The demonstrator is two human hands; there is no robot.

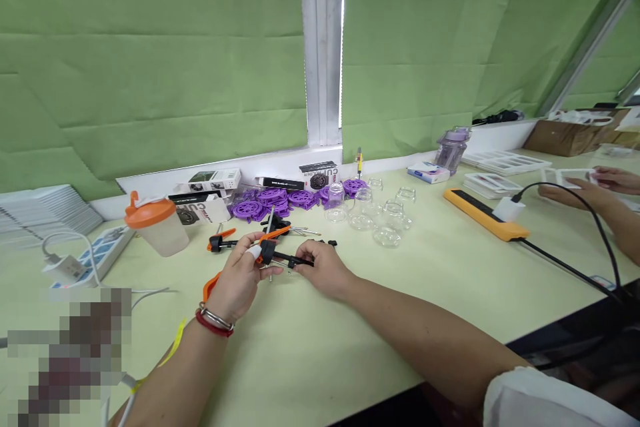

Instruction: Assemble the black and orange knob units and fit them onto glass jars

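Note:
My left hand (243, 277), with a bracelet and a red band at the wrist, is closed around the black head of a black bracket with an orange lever (275, 233). The fingers of my right hand (323, 270) pinch the other end of its dark rod. The bracket is held just above the table, and thin metal rods show near my left fingers. Behind my hands lies another black piece with an orange lever (217, 242). Further back are several purple wheel-shaped parts (247, 209), partly overlapping.
Several clear cups (387, 235) stand right of the purple parts, with printed boxes (203, 209) behind. An orange-lidded cup (167, 233) and a white power strip (113, 247) are at left. An orange power strip (480, 217) lies at right, near another person's hands (583, 197) holding a white frame.

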